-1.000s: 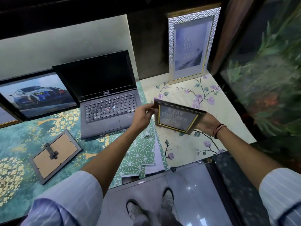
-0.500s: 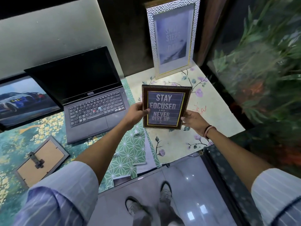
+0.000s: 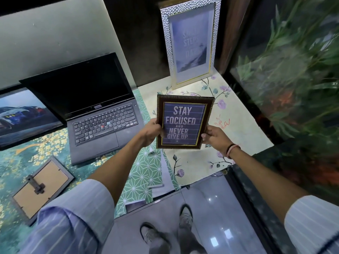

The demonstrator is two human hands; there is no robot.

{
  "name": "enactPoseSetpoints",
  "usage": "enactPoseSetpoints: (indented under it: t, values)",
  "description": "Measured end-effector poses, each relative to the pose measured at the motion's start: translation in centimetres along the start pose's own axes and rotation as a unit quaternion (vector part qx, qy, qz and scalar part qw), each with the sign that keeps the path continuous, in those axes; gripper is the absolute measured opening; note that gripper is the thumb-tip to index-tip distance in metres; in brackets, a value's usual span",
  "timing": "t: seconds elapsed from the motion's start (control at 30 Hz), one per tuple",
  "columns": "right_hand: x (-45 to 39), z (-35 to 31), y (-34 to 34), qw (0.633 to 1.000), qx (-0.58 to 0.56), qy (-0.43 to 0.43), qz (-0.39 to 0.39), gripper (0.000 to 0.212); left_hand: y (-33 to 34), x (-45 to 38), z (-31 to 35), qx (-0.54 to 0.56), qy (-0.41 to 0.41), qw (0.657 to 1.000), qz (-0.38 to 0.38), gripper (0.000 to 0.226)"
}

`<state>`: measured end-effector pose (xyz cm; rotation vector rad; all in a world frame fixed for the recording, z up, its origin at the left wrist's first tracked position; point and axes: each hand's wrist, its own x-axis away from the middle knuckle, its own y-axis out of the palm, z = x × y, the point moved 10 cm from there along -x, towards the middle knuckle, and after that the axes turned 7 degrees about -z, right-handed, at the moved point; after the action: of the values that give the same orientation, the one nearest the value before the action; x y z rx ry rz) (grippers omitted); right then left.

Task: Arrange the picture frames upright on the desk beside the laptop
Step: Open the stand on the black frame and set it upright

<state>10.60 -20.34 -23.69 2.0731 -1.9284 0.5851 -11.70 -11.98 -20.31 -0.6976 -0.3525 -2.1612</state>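
I hold a small dark brown quote frame [image 3: 184, 122] upright above the desk, its "Stay focused" print facing me. My left hand [image 3: 151, 132] grips its left edge and my right hand [image 3: 213, 136] grips its right edge. It hovers to the right of the open black laptop [image 3: 95, 109]. Behind it a tall silver frame [image 3: 190, 41] stands upright against the dark wall. A large car-picture frame [image 3: 23, 116] leans at the far left. A grey frame [image 3: 41, 187] lies face down at the front left, its stand showing.
The desk [image 3: 244, 132] is covered with floral, green geometric and teal papers. A green plant [image 3: 297, 70] fills the right side behind a dark ledge. The desk's front edge runs just above my shoes on the tiled floor.
The quote frame has been turned from a tilted, flat pose to upright with its front toward me. Both hands kept their grip, and the view has shifted slightly.
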Motion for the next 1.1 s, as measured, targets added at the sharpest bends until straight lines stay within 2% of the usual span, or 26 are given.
enactPoseSetpoints:
  t: [0.17,0.33,0.47,0.63,0.9,0.97,1.03,1.1]
  values:
    - [-1.0,-0.7,-1.5,0.999,0.016,-0.020,0.039,0.033,-0.6,-1.6,1.2,-0.014,0.003,1.000,-0.001,0.042]
    - [-1.2,-0.7,-0.7,0.999,0.033,-0.023,0.034,0.030,-1.4,-1.9,0.0,-0.022,-0.010,0.998,0.055,0.048]
    - [-1.5,-0.2,-0.4,0.999,0.025,-0.017,0.023,0.033,-1.6,-1.6,-1.2,-0.035,-0.002,0.997,0.068,0.040]
    - [-1.3,0.5,-0.4,0.999,0.033,0.009,0.012,0.035,-1.9,-0.9,-3.2,-0.054,0.003,0.995,0.083,0.033]
    - [-1.2,3.8,1.1,0.991,0.107,0.076,0.006,0.033,-3.0,-0.2,-7.1,-0.093,-0.009,0.989,0.118,0.040]
    - [-1.2,4.7,0.9,0.988,0.112,0.097,0.044,0.035,-3.4,0.0,-7.8,-0.093,-0.005,0.987,0.128,0.043]
    - [0.0,5.1,0.5,0.975,0.122,0.133,0.132,0.040,-4.1,0.6,-8.8,-0.086,-0.016,0.985,0.148,0.049]
    - [1.7,4.7,1.1,0.956,0.144,0.147,0.210,0.025,-4.5,1.9,-9.4,-0.076,-0.027,0.984,0.160,0.052]
